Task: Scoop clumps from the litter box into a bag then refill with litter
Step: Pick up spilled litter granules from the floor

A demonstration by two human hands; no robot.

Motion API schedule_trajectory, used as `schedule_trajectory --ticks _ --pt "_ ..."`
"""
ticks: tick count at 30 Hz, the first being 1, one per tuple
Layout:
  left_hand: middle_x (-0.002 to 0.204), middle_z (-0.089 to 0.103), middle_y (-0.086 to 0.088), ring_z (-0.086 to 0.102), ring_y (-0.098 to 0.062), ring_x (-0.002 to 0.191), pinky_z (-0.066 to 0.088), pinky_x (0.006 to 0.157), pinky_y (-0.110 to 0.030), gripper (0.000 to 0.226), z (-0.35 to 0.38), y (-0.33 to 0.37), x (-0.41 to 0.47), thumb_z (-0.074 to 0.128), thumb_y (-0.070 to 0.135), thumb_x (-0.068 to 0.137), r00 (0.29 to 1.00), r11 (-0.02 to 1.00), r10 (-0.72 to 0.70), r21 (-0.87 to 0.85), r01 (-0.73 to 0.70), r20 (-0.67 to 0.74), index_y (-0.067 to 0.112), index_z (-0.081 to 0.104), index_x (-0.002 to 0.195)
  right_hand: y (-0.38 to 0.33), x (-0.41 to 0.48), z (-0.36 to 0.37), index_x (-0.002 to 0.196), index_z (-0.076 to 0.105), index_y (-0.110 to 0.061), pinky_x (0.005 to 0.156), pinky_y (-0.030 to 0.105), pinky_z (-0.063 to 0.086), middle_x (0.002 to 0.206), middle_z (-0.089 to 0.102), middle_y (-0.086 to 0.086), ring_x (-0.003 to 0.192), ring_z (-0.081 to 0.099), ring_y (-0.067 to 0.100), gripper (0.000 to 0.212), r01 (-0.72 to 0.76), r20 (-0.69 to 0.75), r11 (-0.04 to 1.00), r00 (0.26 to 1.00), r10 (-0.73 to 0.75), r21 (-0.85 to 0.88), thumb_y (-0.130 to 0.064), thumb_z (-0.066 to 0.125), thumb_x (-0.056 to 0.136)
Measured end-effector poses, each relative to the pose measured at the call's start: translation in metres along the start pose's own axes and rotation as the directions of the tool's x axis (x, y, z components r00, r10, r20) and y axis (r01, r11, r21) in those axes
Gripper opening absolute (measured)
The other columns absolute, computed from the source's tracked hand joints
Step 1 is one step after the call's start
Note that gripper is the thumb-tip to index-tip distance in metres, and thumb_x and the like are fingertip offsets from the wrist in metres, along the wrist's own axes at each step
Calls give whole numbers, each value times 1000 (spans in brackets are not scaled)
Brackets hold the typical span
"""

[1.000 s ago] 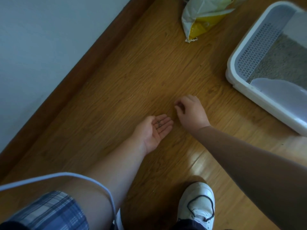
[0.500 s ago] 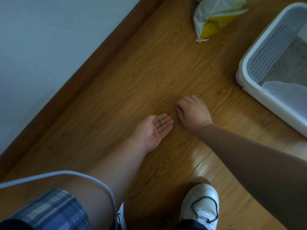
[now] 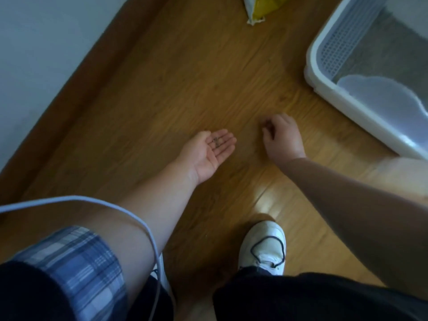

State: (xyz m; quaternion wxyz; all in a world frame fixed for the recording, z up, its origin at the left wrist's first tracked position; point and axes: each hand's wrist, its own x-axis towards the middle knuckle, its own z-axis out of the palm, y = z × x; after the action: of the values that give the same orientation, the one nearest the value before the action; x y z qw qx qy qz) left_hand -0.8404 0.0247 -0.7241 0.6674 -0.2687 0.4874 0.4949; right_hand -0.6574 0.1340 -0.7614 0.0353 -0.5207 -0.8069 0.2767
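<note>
Beginning at the left, a pale wall (image 3: 46, 42) is being met by the wooden floor (image 3: 185, 77) along a dark skirting board. Lower down, a white cable (image 3: 92, 200) is being draped over the left forearm, beside a checked sleeve (image 3: 76, 262). The left hand (image 3: 208, 150) is being held out flat, palm up and fingers relaxed, low over the floor. A few small dark grains of litter (image 3: 216, 142) are being carried on its fingers.

At the top edge, a corner of a yellow and white bag (image 3: 261, 8) is being shown, lying on the floor. At the bottom, a white shoe (image 3: 264, 246) is being set on the boards.

Near the left hand but apart from it, the right hand (image 3: 283, 137) is being held with fingers curled and fingertips close to the floor. Whether a grain is being pinched cannot be told.

At the far right, the white litter box (image 3: 324, 89) is being rested on the floor, with grey litter inside it.
</note>
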Motion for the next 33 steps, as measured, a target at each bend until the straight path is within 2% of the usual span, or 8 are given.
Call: schedule_trajectory --ticks 3,8,12,19,25,27,29,33 --pt "122 67 -22 65 -32 115 52 100 -43 40 2 -3 3 33 23 108 1000 1000 4 22 -4 2 -4 59 122 -3 -3 1 105 66 -12 89 28 38 101 61 6 97 53 25 19 16 20 1000 1000 -16 0 -10 60 87" --pt "126 64 -22 61 -32 119 49 104 -43 40 8 -6 4 32 22 108 1000 999 -2 45 1 10 -4 56 126 -7 -2 3 110 66 -17 91 38 46 101 61 2 95 53 23 22 103 48 993 994 -100 -56 -17 62 88" --pt "128 62 -23 60 -32 121 47 106 -43 40 12 -9 6 31 23 108 1000 998 -11 66 12 -7 -4 56 124 -9 -3 8 112 65 -21 90 38 46 103 61 -2 96 53 21 23 154 97 983 985 -145 -101 -23 65 89" --pt "127 62 -23 61 -32 118 49 103 -43 39 15 -11 10 31 23 108 1000 998 -14 55 13 18 -3 58 119 -7 2 11 91 64 -21 81 43 47 91 60 -4 86 50 20 3 167 72 981 984 -161 -96 -21 61 91" --pt "127 62 -24 61 -33 118 49 103 -43 40 16 -15 11 31 23 108 1000 999 -15 44 14 14 -4 56 125 -7 5 10 91 66 -19 83 42 47 91 62 -3 88 51 20 10 174 76 977 983 -165 -126 -21 57 94" --pt "125 62 -24 61 -33 116 49 102 -43 40 18 -14 11 32 22 108 1000 999 -11 43 11 15 -5 56 124 -10 6 7 93 67 -18 86 39 46 92 62 -3 89 51 19 10 155 38 985 988 -153 -79 -19 58 95" --pt "121 64 -24 63 -33 112 52 97 -42 40 21 -15 12 32 23 108 1000 999 -4 47 4 7 -5 58 120 -18 3 2 94 68 -16 85 32 45 91 62 -4 89 51 16 8 167 -36 985 986 -165 45 -16 60 94" --pt "94 68 -18 69 -26 85 58 77 -37 38 26 -16 17 33 21 106 1000 1000 -3 13 3 1 0 63 99 -42 -14 -6 99 72 -19 83 20 39 89 56 -15 87 49 9 13 315 -22 931 948 -317 181 -12 64 92"
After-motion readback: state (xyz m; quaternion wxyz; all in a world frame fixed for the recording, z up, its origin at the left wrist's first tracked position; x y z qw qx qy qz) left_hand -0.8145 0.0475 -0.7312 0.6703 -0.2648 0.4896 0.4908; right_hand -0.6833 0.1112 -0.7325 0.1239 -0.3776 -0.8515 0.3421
